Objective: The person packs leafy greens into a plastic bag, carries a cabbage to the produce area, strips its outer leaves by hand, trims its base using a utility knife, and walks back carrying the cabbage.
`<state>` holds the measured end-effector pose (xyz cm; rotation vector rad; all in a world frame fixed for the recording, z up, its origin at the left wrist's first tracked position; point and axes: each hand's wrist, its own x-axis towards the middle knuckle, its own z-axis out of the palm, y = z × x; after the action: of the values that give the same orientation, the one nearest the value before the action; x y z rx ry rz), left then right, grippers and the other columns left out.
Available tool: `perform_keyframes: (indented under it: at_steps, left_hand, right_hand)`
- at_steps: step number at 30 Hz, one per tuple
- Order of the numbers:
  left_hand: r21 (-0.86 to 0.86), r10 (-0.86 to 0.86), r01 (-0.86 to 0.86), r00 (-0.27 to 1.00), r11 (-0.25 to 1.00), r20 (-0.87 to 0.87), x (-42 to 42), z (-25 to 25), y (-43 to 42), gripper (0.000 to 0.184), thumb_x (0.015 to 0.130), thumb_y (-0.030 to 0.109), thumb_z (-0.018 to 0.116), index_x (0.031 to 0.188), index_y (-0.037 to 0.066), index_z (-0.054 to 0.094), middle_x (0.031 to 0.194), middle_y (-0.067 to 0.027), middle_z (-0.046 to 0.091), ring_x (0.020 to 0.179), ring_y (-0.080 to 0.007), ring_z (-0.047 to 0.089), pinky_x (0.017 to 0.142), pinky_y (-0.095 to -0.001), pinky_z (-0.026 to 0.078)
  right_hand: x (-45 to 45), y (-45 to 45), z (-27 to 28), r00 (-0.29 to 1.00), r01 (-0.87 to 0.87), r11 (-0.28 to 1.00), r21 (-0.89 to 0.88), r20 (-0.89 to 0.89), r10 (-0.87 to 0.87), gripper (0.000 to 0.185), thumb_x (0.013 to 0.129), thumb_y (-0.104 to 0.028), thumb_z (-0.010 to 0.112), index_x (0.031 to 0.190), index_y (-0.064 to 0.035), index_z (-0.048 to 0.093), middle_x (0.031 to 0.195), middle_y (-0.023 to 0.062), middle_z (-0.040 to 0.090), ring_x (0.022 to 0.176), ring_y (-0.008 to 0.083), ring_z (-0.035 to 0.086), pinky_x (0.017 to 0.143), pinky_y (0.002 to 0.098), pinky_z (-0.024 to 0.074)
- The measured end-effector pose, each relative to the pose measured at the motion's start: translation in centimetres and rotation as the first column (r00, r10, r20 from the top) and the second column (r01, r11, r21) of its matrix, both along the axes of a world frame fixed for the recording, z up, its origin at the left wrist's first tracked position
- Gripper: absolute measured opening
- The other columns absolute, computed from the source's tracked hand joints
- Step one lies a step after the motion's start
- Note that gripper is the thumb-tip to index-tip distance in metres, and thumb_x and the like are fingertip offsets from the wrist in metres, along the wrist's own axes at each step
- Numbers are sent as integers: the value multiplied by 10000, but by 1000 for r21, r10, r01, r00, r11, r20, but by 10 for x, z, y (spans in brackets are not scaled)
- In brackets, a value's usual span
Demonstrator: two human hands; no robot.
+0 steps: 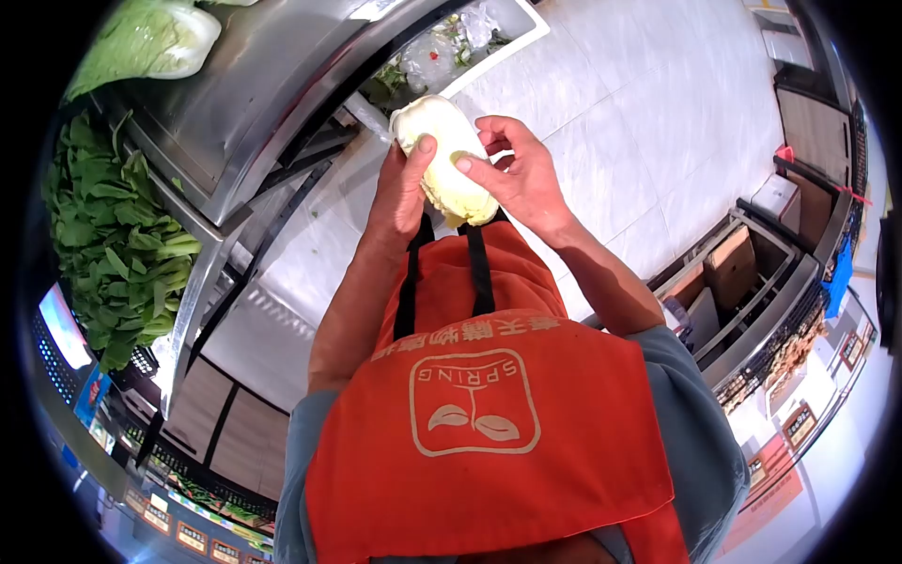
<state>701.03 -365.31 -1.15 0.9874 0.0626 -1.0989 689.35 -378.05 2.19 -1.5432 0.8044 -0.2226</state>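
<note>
A pale yellow-white cabbage (440, 132) is held up in front of the red apron (489, 395). My left hand (402, 184) wraps round its left side, with the thumb pressed on the front near the middle. On the other side, my right hand (520, 176) touches the cabbage with its thumb, and its fingers are curled close to the edge. The back of the cabbage and some of my fingertips behind it are hidden.
A metal counter (221, 122) runs along the upper left, bearing a larger cabbage (160, 42). Leafy greens (117, 249) lie at the far left. Below the counter's edge, a bin (526, 36) holds plastic and leaf scraps. Shelving (742, 282) stands at the right.
</note>
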Motion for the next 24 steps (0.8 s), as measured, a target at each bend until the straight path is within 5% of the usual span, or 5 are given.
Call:
perform_keyframes:
  at_steps: [3,9,18,21,24]
  left_hand:
    - [52,-31,29,999,998,43,-7,6,-4,706,891,393,744,1401,22,427,1272,-88,564,1154,-181,569,963,-340,492]
    - [58,-95,88,988,994,125,-18,-2,-5,814,823,488,780,1390,11,441,1259,-102,567,1150,-195,568,961,-336,490]
    - [44,-226,222,955,974,192,-24,-2,-3,654,999,525,493,1377,-6,456,1252,-103,585,1134,-185,578,942,-322,481]
    - [38,-211,211,978,977,-5,-23,-1,-3,698,915,484,670,1358,-19,476,1212,-109,594,1088,-180,589,904,-321,504]
    - [41,-194,199,976,979,-99,-28,-7,-4,635,940,438,652,1351,-16,483,1203,-113,598,1075,-170,594,891,-310,506]
  right_hand:
    - [-7,-3,-7,994,-92,994,-54,-55,89,490,845,-266,809,1199,-2,596,1040,50,608,922,127,584,778,270,520]
    - [-24,-6,1,1000,-17,986,167,-16,20,396,845,-228,814,1105,4,624,957,33,636,862,115,585,779,270,519]
    - [-35,-15,-10,999,28,901,432,-31,-16,317,841,-196,818,988,-15,604,890,28,636,764,87,574,687,247,499]
    - [-39,-18,-17,1000,13,876,482,-12,-8,294,850,-173,802,990,-11,601,875,33,642,736,92,584,667,252,505]
    - [-45,-19,-22,1000,7,859,512,8,-13,272,863,-161,783,993,-5,601,862,38,648,712,101,595,656,255,515]
